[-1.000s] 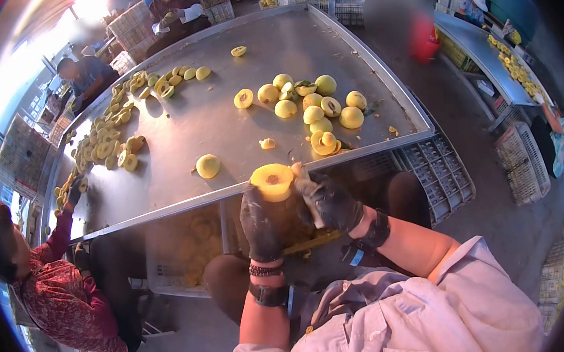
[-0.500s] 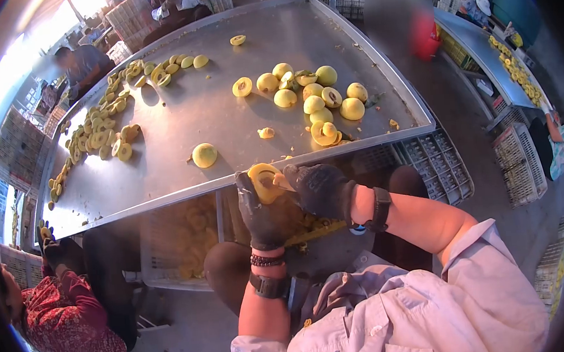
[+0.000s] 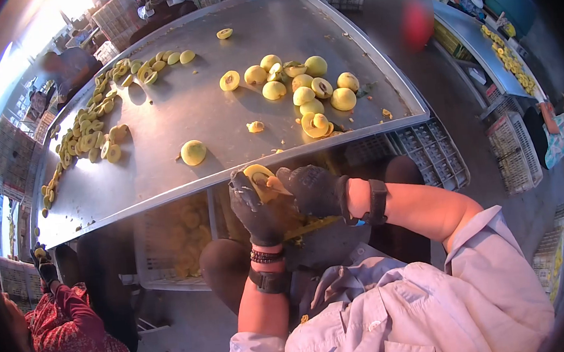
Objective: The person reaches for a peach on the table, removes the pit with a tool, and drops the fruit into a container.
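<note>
My left hand, in a dark glove, is wrapped round a halved yellow peach, its cut face turned up and its hollow showing. Close against that fruit, my gloved right hand is closed. A small orange-brown piece sticks out from its fingers towards the hollow; whether it is a tool or fruit I cannot make out. Both hands are just off the near edge of the metal table. On the table top, a single peach lies nearby, and a group of whole and cut peaches lies further right.
Many cut peach halves are strewn along the table's left side. Below the table are a crate of fruit and a grey crate. A co-worker in a red patterned top sits at left; another table with fruit stands at right.
The view has shifted slightly, so the table and fruit appear further left and up. My right hand has turned a little at the peach half; both hands stay together.
</note>
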A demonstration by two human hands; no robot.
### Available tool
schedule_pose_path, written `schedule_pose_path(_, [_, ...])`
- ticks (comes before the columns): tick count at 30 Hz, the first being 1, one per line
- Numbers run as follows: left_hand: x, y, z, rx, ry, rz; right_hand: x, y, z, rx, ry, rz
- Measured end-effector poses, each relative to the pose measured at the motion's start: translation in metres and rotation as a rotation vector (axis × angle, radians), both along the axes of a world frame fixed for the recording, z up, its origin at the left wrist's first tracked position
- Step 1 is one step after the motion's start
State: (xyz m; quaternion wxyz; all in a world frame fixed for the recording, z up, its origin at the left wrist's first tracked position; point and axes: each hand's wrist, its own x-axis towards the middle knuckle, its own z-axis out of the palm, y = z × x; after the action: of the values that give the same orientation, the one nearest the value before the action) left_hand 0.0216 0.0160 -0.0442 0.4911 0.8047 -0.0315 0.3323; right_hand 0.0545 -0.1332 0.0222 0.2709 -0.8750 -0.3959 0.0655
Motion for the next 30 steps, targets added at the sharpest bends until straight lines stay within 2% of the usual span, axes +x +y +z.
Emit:
schedule_pose_path(1, [0.0,0.001,-0.001,0.008,-0.027,0.0,0.001,-0.001,0.0,-0.015,0.001,0.019])
schedule_pose_path(2, [0.002,0.002,0.0,0.17,-0.158,0.056,0.002,-0.001,0.0,-0.028,0.001,0.038])
schedule_pose_path(4, [0.002,0.002,-0.002,0.283,-0.237,0.098,0.002,-0.002,0.0,-0.042,-0.002,0.067])
schedule_pose_path(6, [0.003,0.0,-0.007,0.204,-0.157,0.083,-0.001,-0.003,0.009,-0.041,-0.012,0.083])
schedule_pose_path(8, [0.005,-0.003,-0.012,0.159,-0.121,0.093,-0.003,-0.002,0.015,-0.088,0.084,-0.004])
schedule_pose_path(11, [0.005,-0.005,-0.012,0.217,-0.087,0.131,-0.005,0.006,0.014,-0.11,0.19,-0.103])
schedule_pose_path(16, [0.002,-0.007,-0.002,0.6,-0.255,0.338,-0.005,0.0,0.027,-0.146,0.13,-0.024])
schedule_pose_path(21, [0.001,-0.002,-0.015,0.595,-0.183,0.274,0.003,-0.007,0.036,-0.285,0.133,0.033])
schedule_pose_path(23, [0.003,0.001,-0.02,0.498,-0.082,0.199,0.003,-0.008,0.033,-0.281,0.155,0.0])
schedule_pose_path(26, [0.005,-0.003,-0.018,0.15,0.031,0.122,-0.004,-0.008,0.036,-0.234,0.168,-0.042])
schedule_pose_path(28, [0.009,-0.011,-0.011,0.133,0.03,0.158,-0.008,-0.005,0.037,-0.172,0.19,-0.126])
schedule_pose_path(30, [0.008,-0.015,-0.007,0.387,-0.02,0.303,-0.008,-0.002,0.03,-0.17,0.206,-0.205])
